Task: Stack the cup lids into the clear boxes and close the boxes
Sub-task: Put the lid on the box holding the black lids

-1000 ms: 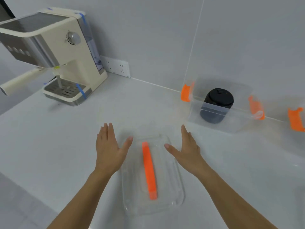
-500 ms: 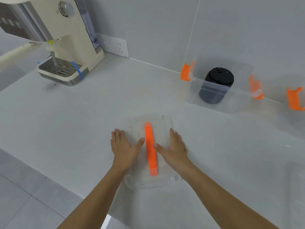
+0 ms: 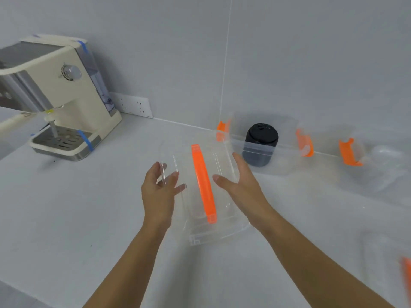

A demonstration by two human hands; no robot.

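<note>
A clear box lid [image 3: 222,227] with an orange handle [image 3: 203,182] is raised off the counter and tilted, held between both hands. My left hand [image 3: 159,192] grips its left edge, and my right hand [image 3: 241,185] grips its right edge. Behind them an open clear box [image 3: 284,156] with orange latches stands against the wall. Inside it is a stack of black cup lids [image 3: 261,144].
A cream coffee machine [image 3: 60,96] stands at the back left of the white counter [image 3: 77,207], beside a wall socket [image 3: 132,105]. A second clear box [image 3: 382,161] with an orange latch is at the far right. Something orange and blurred [image 3: 407,278] shows at the right edge.
Both hands went from hovering over the flat lid to pressing on it, then took hold of its sides. The lid is now lifted and carried toward the open box.
</note>
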